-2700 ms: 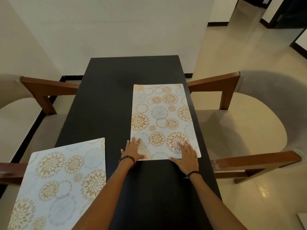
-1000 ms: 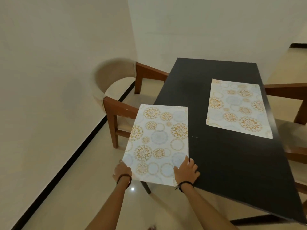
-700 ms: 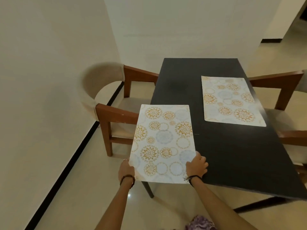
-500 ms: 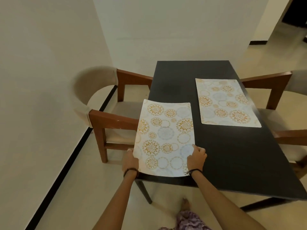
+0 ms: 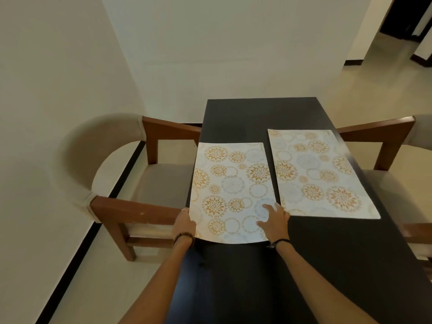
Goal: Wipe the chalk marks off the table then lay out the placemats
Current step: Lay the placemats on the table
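The left hand pinches the near-left edge of the second placemat while the right hand presses spread fingers flat, aligning it on the worktop beside the first placemat.

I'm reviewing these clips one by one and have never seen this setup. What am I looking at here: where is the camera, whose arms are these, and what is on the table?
There is no machine here. One wide-angle camera sits on a person's head and looks down, so the two bare arms entering from below are that person's own. On the dark table lie two patterned placemats side by side. The right placemat lies flat with nothing touching it. The left placemat is being set down: the left hand grips its near left edge, which sits at the table's side, while the right hand rests with spread fingers on its near right corner. A wooden-armed chair stands on each side. No chalk marks are visible.
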